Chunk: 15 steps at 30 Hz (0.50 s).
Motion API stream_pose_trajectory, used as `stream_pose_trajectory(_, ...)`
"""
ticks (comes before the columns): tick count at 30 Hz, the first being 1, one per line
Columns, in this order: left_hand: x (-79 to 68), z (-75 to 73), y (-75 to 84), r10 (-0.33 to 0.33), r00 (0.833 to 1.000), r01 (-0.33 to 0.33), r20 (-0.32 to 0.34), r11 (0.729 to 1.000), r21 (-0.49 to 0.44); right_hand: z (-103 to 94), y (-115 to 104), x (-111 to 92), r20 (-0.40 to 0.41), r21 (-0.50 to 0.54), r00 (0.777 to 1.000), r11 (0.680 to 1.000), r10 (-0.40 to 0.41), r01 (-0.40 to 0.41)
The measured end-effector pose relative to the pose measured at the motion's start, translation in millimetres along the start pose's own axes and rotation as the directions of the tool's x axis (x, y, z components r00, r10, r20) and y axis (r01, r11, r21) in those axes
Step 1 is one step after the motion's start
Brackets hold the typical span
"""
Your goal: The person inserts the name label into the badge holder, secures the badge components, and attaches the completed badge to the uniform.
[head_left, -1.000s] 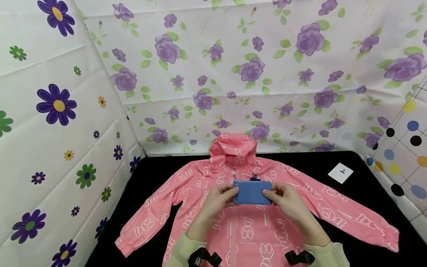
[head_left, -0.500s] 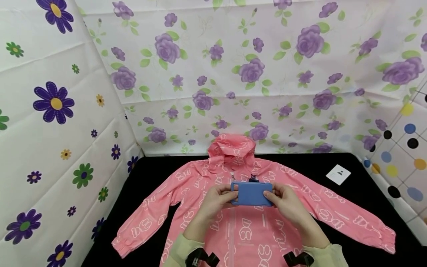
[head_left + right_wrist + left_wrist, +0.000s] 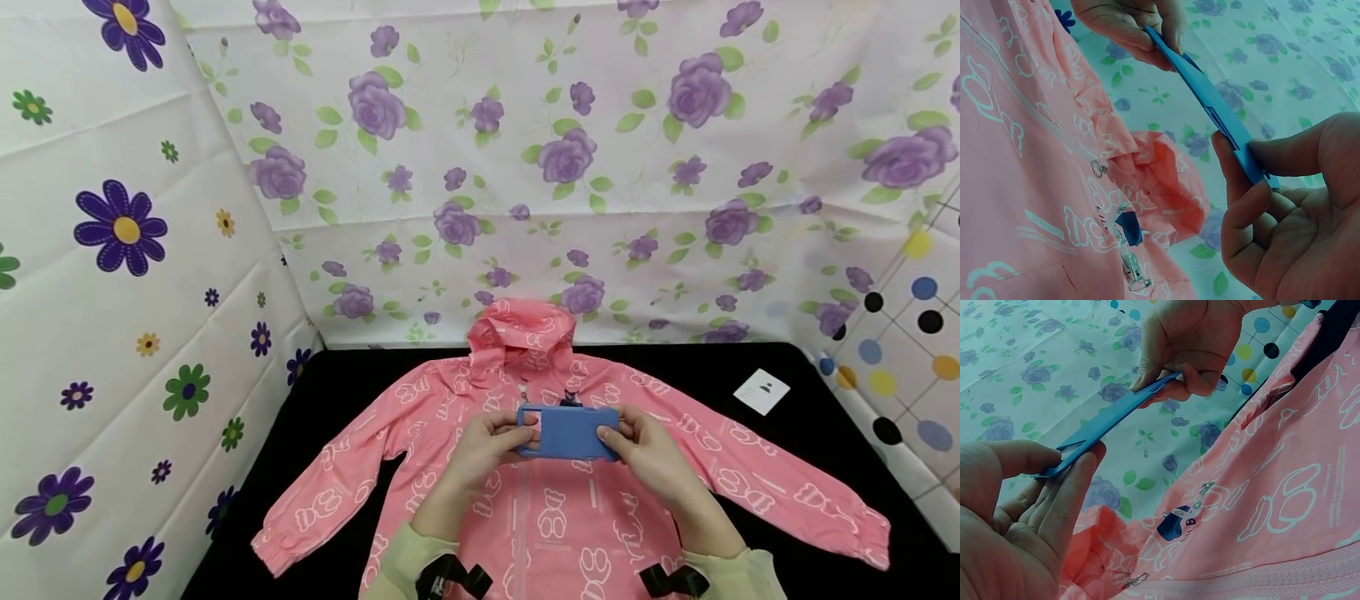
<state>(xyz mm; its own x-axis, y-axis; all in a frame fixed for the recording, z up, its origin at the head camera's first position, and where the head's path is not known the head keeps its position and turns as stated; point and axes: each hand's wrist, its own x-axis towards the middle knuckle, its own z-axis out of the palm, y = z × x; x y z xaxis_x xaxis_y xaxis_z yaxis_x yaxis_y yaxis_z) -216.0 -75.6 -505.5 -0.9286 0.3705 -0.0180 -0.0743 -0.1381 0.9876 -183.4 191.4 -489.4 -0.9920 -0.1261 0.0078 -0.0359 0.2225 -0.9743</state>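
Note:
A flat blue card holder (image 3: 573, 433) is held level above the pink jacket (image 3: 555, 517), spanning both hands. My left hand (image 3: 487, 442) pinches its left end between thumb and fingers, beside an open gap in the frame. The right hand (image 3: 641, 446) pinches the opposite end, its thumb on the blue cover. Seen edge-on in the left wrist view, the card holder (image 3: 1110, 419) is thin, with the cover slid along the frame. The right wrist view shows thumb and fingers pressing the near end of the card holder (image 3: 1210, 100).
The jacket lies spread with both sleeves out on a black tabletop (image 3: 690, 358). On its chest sit a dark blue tag (image 3: 1129, 228) and a silver clip (image 3: 1136, 275). A white card with a person icon (image 3: 762, 392) lies at the right. Flowered sheets (image 3: 480, 167) rise behind.
The blue cover has slid to the right within the card holder, widening the gap at the left end. The right hand has shifted slightly right with it.

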Motion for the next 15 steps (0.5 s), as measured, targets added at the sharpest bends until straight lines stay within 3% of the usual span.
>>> stream_pose_trajectory(15, 1.8, -5.7, 0.5, -0.026, 1.000, 0.026, -0.013, 1.000, 0.005, -10.7, -0.7, -0.6, -0.014, 0.014, 0.999, 0.999, 0.039, -0.039)
